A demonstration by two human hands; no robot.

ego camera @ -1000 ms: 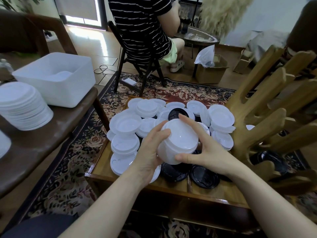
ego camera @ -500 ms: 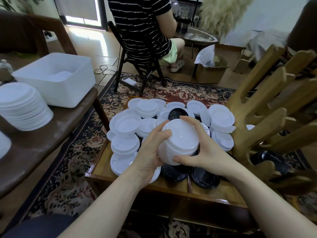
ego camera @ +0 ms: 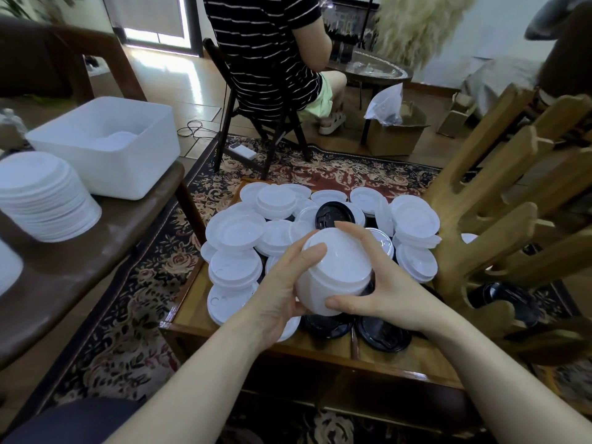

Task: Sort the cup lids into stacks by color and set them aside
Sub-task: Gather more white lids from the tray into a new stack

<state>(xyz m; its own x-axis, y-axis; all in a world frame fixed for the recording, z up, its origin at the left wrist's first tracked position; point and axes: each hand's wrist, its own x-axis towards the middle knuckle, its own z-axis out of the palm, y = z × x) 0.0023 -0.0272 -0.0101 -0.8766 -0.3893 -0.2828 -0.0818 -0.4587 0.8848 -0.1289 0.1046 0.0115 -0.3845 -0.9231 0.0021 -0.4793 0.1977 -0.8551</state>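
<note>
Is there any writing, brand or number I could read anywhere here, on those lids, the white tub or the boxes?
No text can be read in this picture.
White lids and black lids: raised moulded marks only, too small to read.
White tub: plain.
Cardboard box: no legible print.
Stack of white lids held in both hands: blank.

Lit by daylight from the door [ego camera: 153, 20] at upper left, with a bright glare patch on the floor [ego camera: 166, 64] below it. Soft, even indoors; faint shadows under the lids [ego camera: 235, 232]. Mostly sharp at centre, slightly soft toward the corners. Strong wide-angle bending at the edges, stretching the forearms and the desk [ego camera: 105, 238].
</note>
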